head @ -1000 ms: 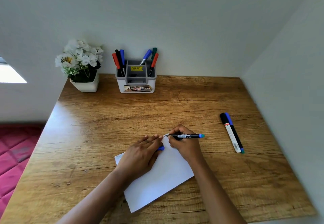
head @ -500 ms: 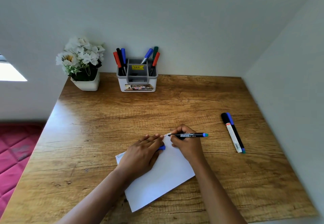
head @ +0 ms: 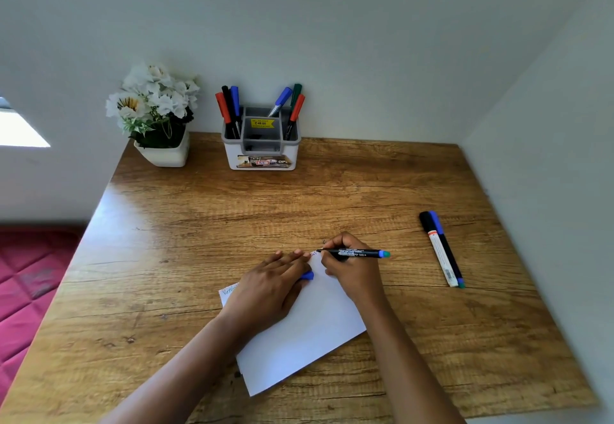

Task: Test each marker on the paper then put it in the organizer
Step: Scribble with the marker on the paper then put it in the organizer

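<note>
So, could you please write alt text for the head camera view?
A right hand writes with a marker on white paper that the left hand steadies on a wooden desk. Two markers lie to the right; an organizer holds six more.

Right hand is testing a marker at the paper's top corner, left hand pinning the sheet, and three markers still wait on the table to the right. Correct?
Not three. The head view shows two markers waiting there, side by side. The right hand and left hand on the paper are as you say.
</note>
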